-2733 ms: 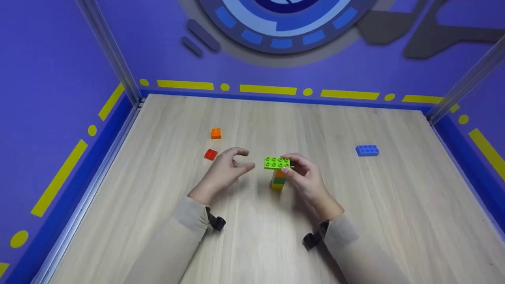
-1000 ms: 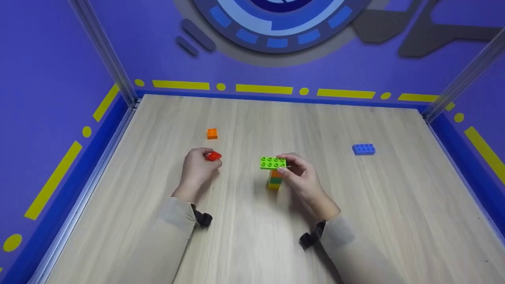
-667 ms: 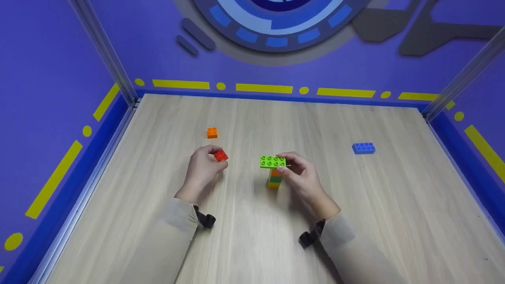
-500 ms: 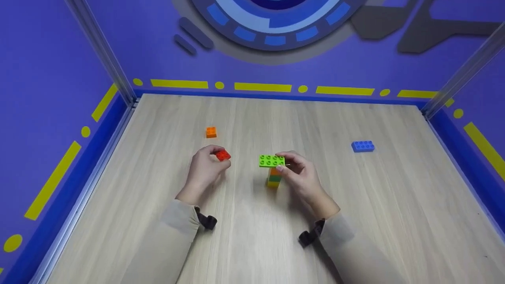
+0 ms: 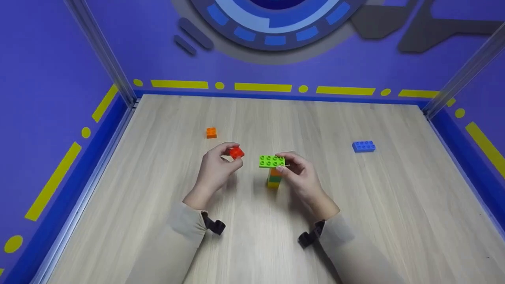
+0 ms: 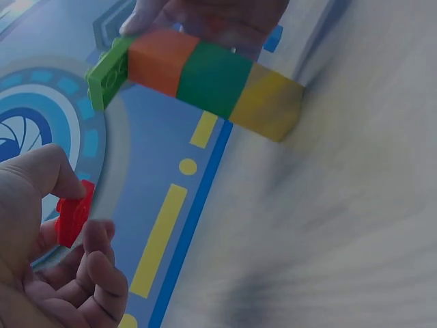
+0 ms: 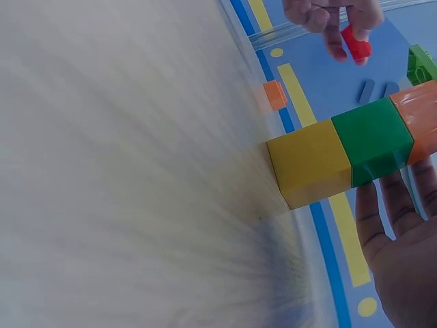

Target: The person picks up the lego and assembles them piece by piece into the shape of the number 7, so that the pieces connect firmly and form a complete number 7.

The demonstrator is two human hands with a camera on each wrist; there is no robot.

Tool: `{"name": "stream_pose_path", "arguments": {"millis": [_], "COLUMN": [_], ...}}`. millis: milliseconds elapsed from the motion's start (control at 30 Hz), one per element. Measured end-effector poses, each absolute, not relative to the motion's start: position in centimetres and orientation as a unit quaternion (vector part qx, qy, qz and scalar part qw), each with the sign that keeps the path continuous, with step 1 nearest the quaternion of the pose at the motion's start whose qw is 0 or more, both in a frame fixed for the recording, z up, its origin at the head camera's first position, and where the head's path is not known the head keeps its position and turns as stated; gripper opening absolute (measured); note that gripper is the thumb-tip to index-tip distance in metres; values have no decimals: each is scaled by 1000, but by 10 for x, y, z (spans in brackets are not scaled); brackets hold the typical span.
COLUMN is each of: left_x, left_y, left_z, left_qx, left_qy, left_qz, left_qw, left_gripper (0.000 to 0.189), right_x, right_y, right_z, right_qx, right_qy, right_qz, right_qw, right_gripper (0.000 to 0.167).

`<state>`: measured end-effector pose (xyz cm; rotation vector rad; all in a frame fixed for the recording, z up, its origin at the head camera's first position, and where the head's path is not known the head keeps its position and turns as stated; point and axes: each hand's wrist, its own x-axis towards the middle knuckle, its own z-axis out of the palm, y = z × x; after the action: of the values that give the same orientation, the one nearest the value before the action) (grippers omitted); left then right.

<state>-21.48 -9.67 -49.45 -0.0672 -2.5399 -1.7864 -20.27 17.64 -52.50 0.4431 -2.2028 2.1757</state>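
Note:
My left hand [image 5: 216, 169] pinches a small red toy brick [image 5: 236, 152] between thumb and fingers, raised over the table. To its right stands an upright stack: a yellow block [image 6: 268, 102] at the bottom, a dark green block [image 6: 214, 76], then an orange block [image 6: 162, 60]. A flat light green brick [image 5: 269, 161] tops it, studs up, its left end jutting past the stack. My right hand [image 5: 303, 176] grips the right end of that light green brick with thumb and finger. The other right fingers lie beside the stack in the right wrist view.
A small orange brick [image 5: 211, 133] lies behind my left hand. Far to the right is a blue brick [image 5: 363, 146] with two rows of studs. Blue-purple walls [image 5: 252, 71] enclose the wooden table [image 5: 394, 197] at the back and both sides.
My left hand reached left, picked up the red brick from the table, and has brought it back right towards the stack. The right hand has kept its hold on the light green brick.

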Motion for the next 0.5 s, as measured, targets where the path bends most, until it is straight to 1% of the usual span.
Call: {"name": "stream_pose_path", "arguments": {"millis": [133,300,500], "left_x": [-213,-210,-207], "left_y": [-90,-83,-77], "left_z": [-493,-494,-494], "left_qx": [-34,-42,-77], "left_qy": [-813,-799,-778], "left_qz": [-581,-600,-623], "left_qw": [12,2,-29], "left_gripper": [46,43,43], "right_x": [-202,-202,-202], "right_y": [176,176,177], "right_z": [-525,-526,-526], "right_qx": [142,142,146], "right_qy": [-711,-712,-705], "right_qz": [689,688,694], "right_qw": [10,7,7], "right_gripper": [35,35,35]}}
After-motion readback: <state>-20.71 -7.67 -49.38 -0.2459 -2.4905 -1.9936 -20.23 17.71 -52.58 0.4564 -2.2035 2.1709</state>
